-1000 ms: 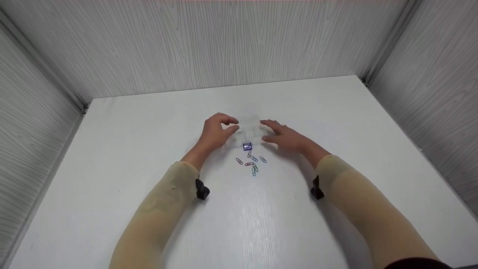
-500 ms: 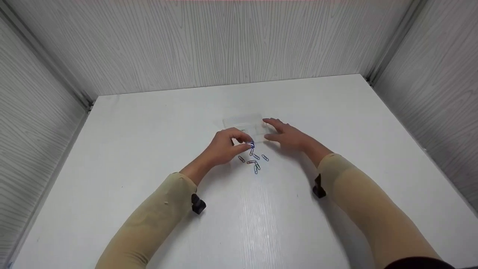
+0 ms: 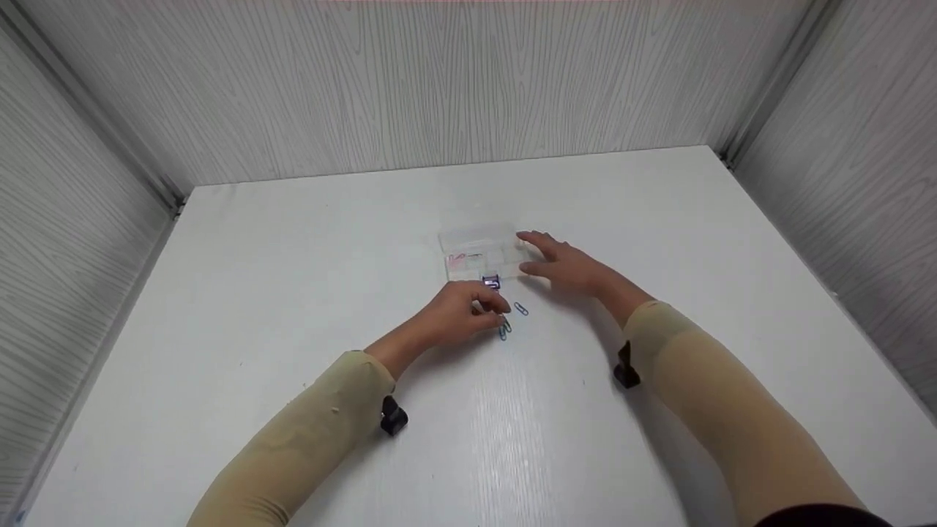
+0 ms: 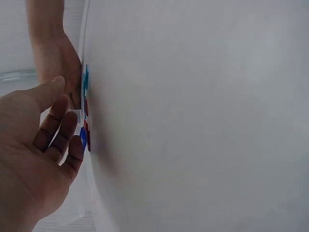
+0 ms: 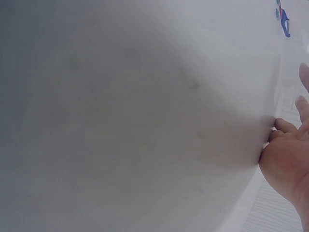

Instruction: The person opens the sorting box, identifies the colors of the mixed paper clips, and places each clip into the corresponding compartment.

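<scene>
My left hand is over the loose paper clips, thumb and fingers loosely bent with a gap between the tips. A green paper clip and a teal paper clip lie right at its fingertips, and a blue paper clip lies just to the right. Other clips are hidden behind the hand; a red one shows in the left wrist view. My right hand rests with spread fingers at the right side of a clear plastic compartment box. Pink pieces show in its left compartment.
A small blue square piece sits at the box's front edge. The box's clear lid lies back on its far side. White table surrounds everything, with grey wood-grain panels behind and at both sides.
My left hand has moved from the box's left side, past the blue piece, forward to the paper clips nearer me. My right hand stays by the box.
</scene>
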The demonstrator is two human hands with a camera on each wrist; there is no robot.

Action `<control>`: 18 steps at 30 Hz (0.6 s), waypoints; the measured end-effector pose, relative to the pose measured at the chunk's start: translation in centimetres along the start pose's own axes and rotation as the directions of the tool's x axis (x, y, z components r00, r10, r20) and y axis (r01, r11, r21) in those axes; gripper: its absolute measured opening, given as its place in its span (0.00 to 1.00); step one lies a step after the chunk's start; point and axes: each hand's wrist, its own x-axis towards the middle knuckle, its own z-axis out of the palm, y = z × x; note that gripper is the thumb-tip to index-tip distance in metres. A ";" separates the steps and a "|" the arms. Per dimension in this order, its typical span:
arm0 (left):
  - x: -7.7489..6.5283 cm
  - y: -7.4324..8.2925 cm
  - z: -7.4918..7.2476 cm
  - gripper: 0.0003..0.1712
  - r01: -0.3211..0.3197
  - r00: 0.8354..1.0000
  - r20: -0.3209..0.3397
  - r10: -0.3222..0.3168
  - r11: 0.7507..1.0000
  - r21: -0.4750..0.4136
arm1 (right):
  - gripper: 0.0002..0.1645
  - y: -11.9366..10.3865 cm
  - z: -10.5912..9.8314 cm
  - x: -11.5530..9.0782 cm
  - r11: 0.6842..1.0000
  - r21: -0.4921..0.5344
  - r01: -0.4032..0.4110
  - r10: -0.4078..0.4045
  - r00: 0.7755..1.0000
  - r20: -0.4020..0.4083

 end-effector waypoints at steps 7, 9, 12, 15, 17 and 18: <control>0.5 0.6 0.1 0.11 0.011 1.000 0.001 -0.011 0.999 0.054 | 0.43 0.1 -0.2 -0.2 0.999 0.029 0.037 -0.037 0.999 0.009; 0.8 0.6 0.2 0.11 0.006 1.000 0.003 -0.007 0.998 0.062 | 0.43 0.1 -0.3 -0.4 0.998 0.047 0.052 -0.052 0.999 0.009; 1.1 0.4 0.2 0.10 -0.012 1.000 0.006 0.011 0.997 0.081 | 0.43 0.2 -0.3 -0.4 0.997 0.051 0.066 -0.066 0.998 0.010; 1.4 0.3 0.2 0.10 -0.038 0.999 0.015 0.036 0.992 0.118 | 0.43 0.3 -0.3 -0.3 0.996 0.031 0.081 -0.082 0.997 0.015; 1.6 0.2 0.1 0.09 -0.057 0.998 0.023 0.054 0.988 0.146 | 0.43 0.3 -0.3 -0.2 0.996 0.016 0.089 -0.089 0.996 0.015; 1.7 0.1 0.1 0.09 -0.063 0.998 0.029 0.059 0.985 0.158 | 0.43 0.3 -0.3 -0.1 0.996 0.010 0.089 -0.089 0.996 0.015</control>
